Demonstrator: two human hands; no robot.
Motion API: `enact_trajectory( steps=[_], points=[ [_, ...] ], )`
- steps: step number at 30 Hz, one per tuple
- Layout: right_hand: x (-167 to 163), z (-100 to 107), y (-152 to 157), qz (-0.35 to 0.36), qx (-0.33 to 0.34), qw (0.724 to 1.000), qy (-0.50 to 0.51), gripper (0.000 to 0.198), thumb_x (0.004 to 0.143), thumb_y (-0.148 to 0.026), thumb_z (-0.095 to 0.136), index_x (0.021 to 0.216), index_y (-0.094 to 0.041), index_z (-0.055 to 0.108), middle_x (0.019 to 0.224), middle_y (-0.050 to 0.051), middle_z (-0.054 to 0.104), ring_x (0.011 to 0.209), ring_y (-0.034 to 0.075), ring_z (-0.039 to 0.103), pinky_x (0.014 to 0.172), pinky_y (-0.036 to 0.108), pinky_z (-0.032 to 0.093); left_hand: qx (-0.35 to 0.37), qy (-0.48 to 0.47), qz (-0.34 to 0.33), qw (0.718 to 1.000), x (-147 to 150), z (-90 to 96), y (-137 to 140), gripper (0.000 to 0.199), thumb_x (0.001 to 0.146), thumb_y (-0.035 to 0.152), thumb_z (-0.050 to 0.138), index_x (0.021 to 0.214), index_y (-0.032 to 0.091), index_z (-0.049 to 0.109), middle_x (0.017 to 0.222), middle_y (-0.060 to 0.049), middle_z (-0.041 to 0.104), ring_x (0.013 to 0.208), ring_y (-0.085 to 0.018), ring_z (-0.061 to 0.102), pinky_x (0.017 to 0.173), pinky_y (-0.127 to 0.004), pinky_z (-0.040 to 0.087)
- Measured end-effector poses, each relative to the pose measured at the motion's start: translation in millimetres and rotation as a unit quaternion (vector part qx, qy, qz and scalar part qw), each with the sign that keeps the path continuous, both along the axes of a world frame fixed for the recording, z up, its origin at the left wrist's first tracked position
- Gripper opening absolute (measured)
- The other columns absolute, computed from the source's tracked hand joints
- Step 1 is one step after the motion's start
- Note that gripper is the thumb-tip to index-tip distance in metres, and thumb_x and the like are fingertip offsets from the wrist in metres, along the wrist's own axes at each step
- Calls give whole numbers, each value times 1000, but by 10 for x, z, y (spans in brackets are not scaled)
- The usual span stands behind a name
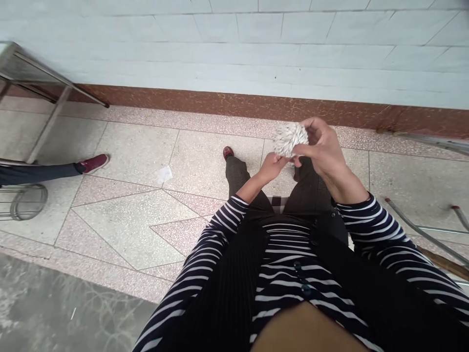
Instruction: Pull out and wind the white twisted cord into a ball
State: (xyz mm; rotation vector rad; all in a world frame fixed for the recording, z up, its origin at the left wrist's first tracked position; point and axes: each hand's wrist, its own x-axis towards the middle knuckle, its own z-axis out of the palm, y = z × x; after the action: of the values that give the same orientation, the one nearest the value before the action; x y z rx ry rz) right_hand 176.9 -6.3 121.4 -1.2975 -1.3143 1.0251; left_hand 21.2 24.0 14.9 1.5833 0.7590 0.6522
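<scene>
A round, whitish bundle of many small, tightly packed strands or twists is held up in front of my lap; I cannot make out its exact kind. My left hand grips it from below, on its lower left side. Curled around its right side is my right hand, the thumb pressed along the lower edge and the fingers bent at the upper edge. The bundle's underside is hidden by the hands.
A metal-framed table stands at the left by the tiled wall. Near it are another person's leg and red shoe and a coiled wire item. A white scrap lies on the floor. Metal legs show at right.
</scene>
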Motion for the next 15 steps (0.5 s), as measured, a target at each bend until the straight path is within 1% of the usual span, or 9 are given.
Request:
enact_trajectory(
  steps=[1, 3, 5, 7, 8, 10, 13, 15],
  points=[
    [69, -87, 73, -33, 12, 999, -4, 49, 70, -37, 91, 103, -28, 57, 103, 3, 62, 101, 26, 66, 78, 38, 58, -34, -33, -1, 999, -37, 6, -70, 48, 112, 58, 51, 108, 15, 70, 93, -11, 81, 97, -23, 78, 100, -38, 59],
    [219, -301, 223, -97, 21, 995, -13, 47, 72, -39, 90, 101, -27, 55, 100, 4, 62, 97, 26, 65, 79, 40, 58, -100, -71, -12, 992, -141, 8, -213, 45, 112, 58, 53, 107, 15, 66, 81, -7, 78, 79, -19, 77, 89, -34, 58],
    [350, -536, 349, -154, 27, 987, -40, 50, 71, -40, 90, 103, -27, 53, 102, 4, 61, 98, 27, 64, 83, 42, 58, -142, -49, -34, 988, -255, 20, -331, 39, 111, 53, 56, 105, 15, 64, 72, -3, 74, 68, -16, 73, 80, -30, 56],
    [432, -750, 426, -192, 34, 977, -82, 52, 73, -40, 88, 108, -27, 52, 107, 7, 61, 103, 29, 61, 90, 45, 57, -146, 3, -58, 988, -358, 65, -411, 32, 111, 44, 53, 101, 15, 64, 67, -2, 72, 64, -14, 69, 77, -28, 53],
    [451, -839, 440, -196, 30, 974, -109, 53, 73, -39, 87, 110, -27, 52, 110, 8, 61, 105, 30, 61, 93, 47, 57, -134, 34, -71, 988, -405, 105, -435, 31, 111, 39, 51, 97, 15, 65, 66, -2, 72, 63, -13, 67, 76, -27, 51],
    [441, -976, 413, -179, 6, 969, -171, 52, 73, -37, 84, 111, -27, 51, 115, 10, 61, 107, 32, 60, 99, 51, 55, -79, 99, -85, 988, -491, 216, -444, 33, 109, 32, 51, 83, 16, 65, 66, -1, 72, 64, -12, 64, 75, -25, 47],
    [344, -1090, 249, -114, -55, 960, -251, 48, 66, -31, 80, 105, -25, 52, 114, 11, 61, 108, 33, 62, 102, 52, 53, 18, 178, -77, 981, -606, 403, -347, 42, 104, 31, 56, 65, 17, 60, 64, 0, 67, 64, -11, 57, 72, -25, 41],
    [267, -1112, 89, -56, -101, 963, -243, 47, 60, -28, 79, 98, -24, 52, 106, 8, 61, 103, 31, 62, 98, 49, 53, 62, 202, -60, 976, -669, 487, -218, 43, 103, 32, 58, 63, 17, 60, 63, 1, 64, 63, -12, 55, 71, -26, 39]
  ],
)
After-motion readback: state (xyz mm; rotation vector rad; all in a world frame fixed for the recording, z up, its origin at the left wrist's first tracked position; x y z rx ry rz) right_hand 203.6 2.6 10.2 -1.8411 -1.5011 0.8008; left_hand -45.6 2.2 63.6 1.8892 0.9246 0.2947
